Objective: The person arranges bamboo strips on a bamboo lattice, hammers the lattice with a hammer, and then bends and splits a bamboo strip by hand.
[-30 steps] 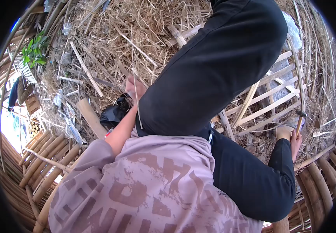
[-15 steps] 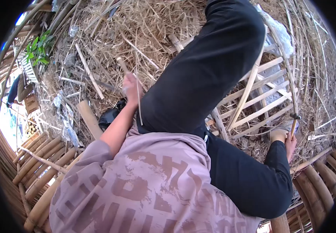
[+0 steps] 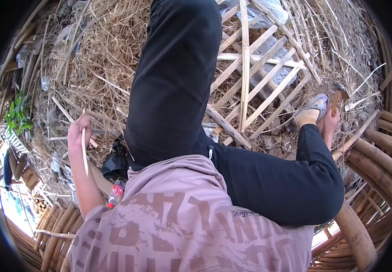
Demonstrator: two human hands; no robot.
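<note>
My left hand (image 3: 79, 130) is closed around a thin pale bamboo strip (image 3: 85, 154), which hangs down past my wrist, out to the left of my raised knee. On the other side, my right hand (image 3: 331, 119) grips a hammer (image 3: 335, 99) by its wooden handle, head upward, beside my shoe (image 3: 314, 109). A lattice of split bamboo slats (image 3: 268, 86) lies on the ground between my legs, with one longer slat (image 3: 245, 68) running across it. My thigh hides the lattice's left part.
Dry straw and loose sticks (image 3: 100, 50) cover the ground. A bottle with a red label (image 3: 115, 194) and a black plastic bag (image 3: 115, 161) lie by my left hip. Clear plastic (image 3: 268, 12) is at the lattice's far end. Thick bamboo poles (image 3: 377, 158) stand at right; a green plant (image 3: 18, 113) grows at left.
My left hand has swung outward to the left, away from my thigh, with the strip. My right hand still holds the hammer. The view has turned, and the bottle has come into sight.
</note>
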